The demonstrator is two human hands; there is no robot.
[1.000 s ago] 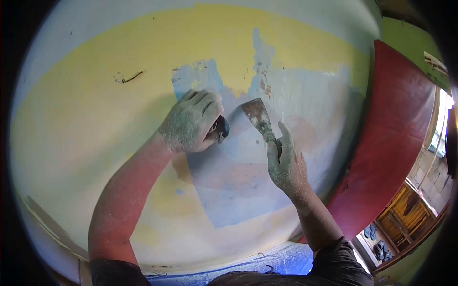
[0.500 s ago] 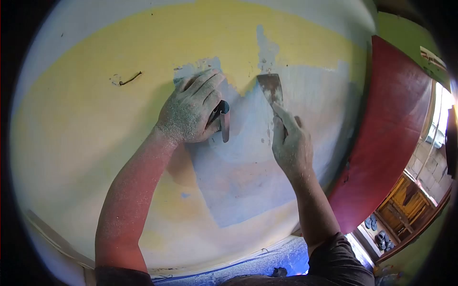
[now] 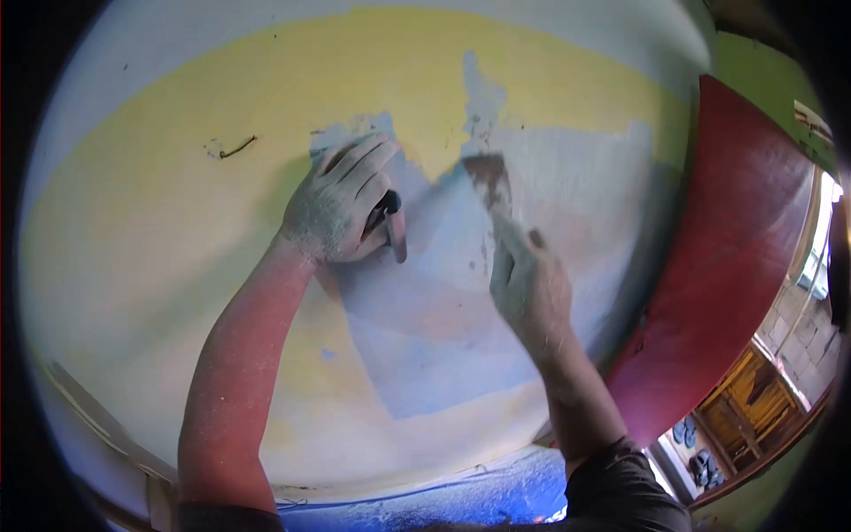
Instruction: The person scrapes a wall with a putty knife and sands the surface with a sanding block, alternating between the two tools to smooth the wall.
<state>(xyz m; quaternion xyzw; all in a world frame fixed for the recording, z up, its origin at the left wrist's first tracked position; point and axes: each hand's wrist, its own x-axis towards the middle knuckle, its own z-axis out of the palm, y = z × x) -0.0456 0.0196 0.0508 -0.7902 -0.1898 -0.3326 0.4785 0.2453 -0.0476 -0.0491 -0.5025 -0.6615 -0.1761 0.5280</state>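
Note:
My right hand (image 3: 532, 284), dusted pale, is closed around a putty knife (image 3: 489, 180) with a brown-stained blade. The blade's wide edge points up and lies against the wall at the lower end of a narrow bare strip in the yellow paint. To its left, my left hand (image 3: 341, 199), thick with dust, is against the wall (image 3: 452, 310) near a ragged pale blue patch. A curled piece of sandpaper (image 3: 398, 232) sticks out between its thumb and fingers; most of that sheet is hidden by the hand.
A bent nail (image 3: 238, 147) juts from the wall at the left. To the right stands a red panel (image 3: 718, 239), beside an opening with sandals (image 3: 706, 468) on the floor. Blue, dust-covered sheeting (image 3: 425, 496) lies along the wall's foot.
The putty knife and my right hand have shifted slightly down the wall, blurred by motion. My left hand stays at the same place on the wall; the whole view has shifted a little.

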